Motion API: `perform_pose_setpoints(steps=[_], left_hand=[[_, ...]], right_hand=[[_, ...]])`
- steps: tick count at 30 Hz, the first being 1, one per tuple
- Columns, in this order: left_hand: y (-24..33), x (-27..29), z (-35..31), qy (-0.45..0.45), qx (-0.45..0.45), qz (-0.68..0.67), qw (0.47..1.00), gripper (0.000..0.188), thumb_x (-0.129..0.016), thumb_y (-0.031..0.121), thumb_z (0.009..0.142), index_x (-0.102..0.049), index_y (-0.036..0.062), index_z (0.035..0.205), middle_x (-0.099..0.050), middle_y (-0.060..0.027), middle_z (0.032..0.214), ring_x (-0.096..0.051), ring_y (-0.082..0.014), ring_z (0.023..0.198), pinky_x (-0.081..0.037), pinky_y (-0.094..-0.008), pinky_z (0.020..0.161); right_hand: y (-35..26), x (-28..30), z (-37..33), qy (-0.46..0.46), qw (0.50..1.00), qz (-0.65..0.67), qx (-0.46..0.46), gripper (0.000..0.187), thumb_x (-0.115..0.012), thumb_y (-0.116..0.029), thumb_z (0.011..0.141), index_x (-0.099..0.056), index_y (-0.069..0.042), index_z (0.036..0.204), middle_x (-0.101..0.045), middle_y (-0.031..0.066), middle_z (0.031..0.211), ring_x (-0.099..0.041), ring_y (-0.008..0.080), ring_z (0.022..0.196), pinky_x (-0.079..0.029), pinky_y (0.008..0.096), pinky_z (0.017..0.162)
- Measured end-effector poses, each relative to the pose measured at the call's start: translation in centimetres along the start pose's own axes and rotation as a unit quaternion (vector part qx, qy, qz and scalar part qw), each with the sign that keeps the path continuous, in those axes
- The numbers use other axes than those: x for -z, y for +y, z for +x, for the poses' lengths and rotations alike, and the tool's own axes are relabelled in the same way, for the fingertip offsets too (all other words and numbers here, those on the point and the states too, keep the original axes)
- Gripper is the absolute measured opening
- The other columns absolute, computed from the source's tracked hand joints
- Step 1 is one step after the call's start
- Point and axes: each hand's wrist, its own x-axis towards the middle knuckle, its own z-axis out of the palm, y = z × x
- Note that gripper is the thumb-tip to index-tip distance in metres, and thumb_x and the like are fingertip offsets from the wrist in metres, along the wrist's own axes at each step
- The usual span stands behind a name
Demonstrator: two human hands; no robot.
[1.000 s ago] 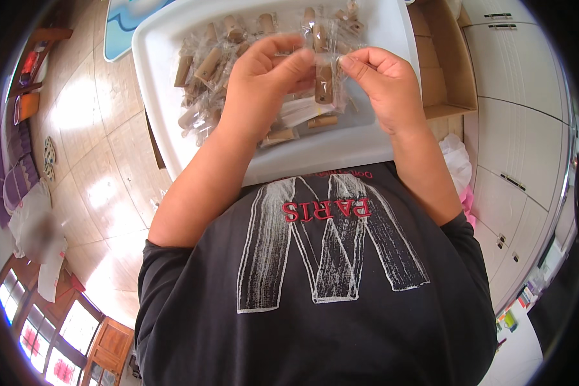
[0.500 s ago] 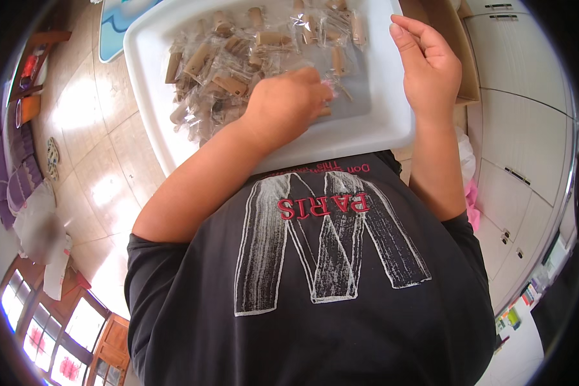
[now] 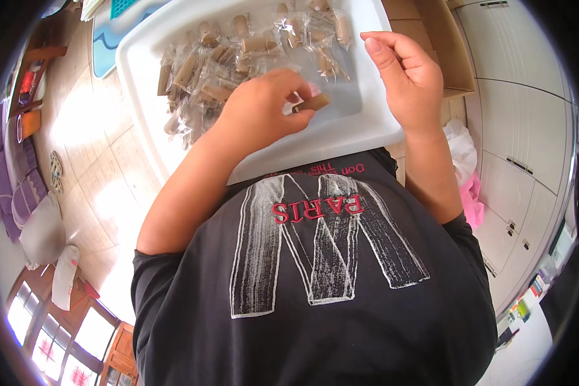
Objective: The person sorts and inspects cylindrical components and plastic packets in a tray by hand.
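Observation:
My left hand (image 3: 260, 109) is over the tray, its thumb and fingers closed on a short brown cylinder (image 3: 316, 102). A bit of pink shows just behind that piece. Beneath and beyond this hand lie several similar brown cylinders (image 3: 257, 44) in clear plastic wrappers, heaped in the left and far parts of a white plastic tray (image 3: 373, 106). My right hand (image 3: 413, 83) is raised by the tray's right wall. Its fingers are curled and the thumb presses toward the forefinger; whatever may be between the tips is too small to make out.
A cardboard box (image 3: 453, 51) stands beyond the tray's right side, near white cabinets (image 3: 514, 64). White and pink bags (image 3: 471, 199) lie by my right arm. To the left are a tiled floor (image 3: 100, 167), a blue patterned mat (image 3: 106, 42) and a purple-covered seat (image 3: 26, 167).
My left hand has turned and now shows a brown cylinder in its fingers. My right hand appears slightly farther left and lower, while the whole view has shifted a little.

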Motion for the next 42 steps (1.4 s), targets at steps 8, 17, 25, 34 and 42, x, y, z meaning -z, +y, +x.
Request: perform_pose_setpoints(steps=[8, 17, 25, 34, 42], left_hand=[[1.2, 1.6, -0.3, 0.055, 0.010, -0.093, 0.994, 0.024, -0.066, 0.005, 0.073, -0.057, -0.0003, 0.095, -0.064, -0.0081, 0.085, -0.063, -0.0155, 0.081, -0.049, -0.0267, 0.077], [-0.1, 1.0, -0.3, 0.169, -0.013, -0.179, 0.969, 0.022, -0.066, 0.009, 0.073, -0.058, 0.0019, 0.092, -0.062, -0.0080, 0.081, -0.061, -0.0164, 0.072, -0.048, -0.0273, 0.066], [-0.5, 0.8, 0.3, 0.183, 0.068, -0.476, 0.858, 0.025, -0.062, 0.010, 0.084, -0.052, -0.0025, 0.103, -0.060, -0.0053, 0.088, -0.057, -0.0097, 0.080, -0.048, -0.0228, 0.071], [0.3, 1.5, 0.3, 0.116, 0.090, -0.504, 0.851, 0.027, -0.055, 0.018, 0.089, -0.054, -0.0036, 0.105, -0.060, -0.0097, 0.090, -0.062, -0.0163, 0.080, -0.050, -0.0261, 0.072], [-1.4, 0.2, -0.8, 0.002, 0.095, 0.342, 0.935, 0.022, -0.065, 0.026, 0.075, -0.061, 0.0090, 0.088, -0.058, -0.0071, 0.086, -0.059, -0.0242, 0.083, -0.050, -0.0337, 0.068]], right_hand=[[-1.4, -1.1, 0.0, -0.072, 0.996, -0.006, -0.053, 0.030, -0.062, -0.028, 0.084, -0.062, 0.001, 0.091, -0.059, 0.0003, 0.065, -0.050, 0.0047, 0.060, -0.040, 0.0190, 0.054], [-0.2, -1.8, 0.7, -0.019, 0.995, 0.066, -0.074, 0.010, -0.063, -0.008, 0.080, -0.063, 0.000, 0.087, -0.060, -0.0006, 0.071, -0.053, 0.0044, 0.065, -0.041, 0.0189, 0.058], [-1.5, -2.0, -0.3, -0.186, 0.982, 0.017, -0.023, 0.010, -0.062, -0.002, 0.078, -0.062, -0.001, 0.088, -0.060, 0.0023, 0.072, -0.052, 0.0054, 0.065, -0.042, 0.0195, 0.059], [-0.5, -2.5, -0.5, -0.149, 0.979, 0.123, -0.073, 0.021, -0.064, -0.005, 0.079, -0.059, 0.000, 0.099, -0.060, 0.0008, 0.076, -0.052, 0.0053, 0.066, -0.043, 0.0195, 0.061], [-0.1, -1.2, 0.6, 0.026, 0.976, 0.212, -0.028, 0.023, -0.061, -0.008, 0.083, -0.056, 0.004, 0.102, -0.058, 0.0034, 0.081, -0.049, 0.0055, 0.067, -0.036, 0.0176, 0.057]])
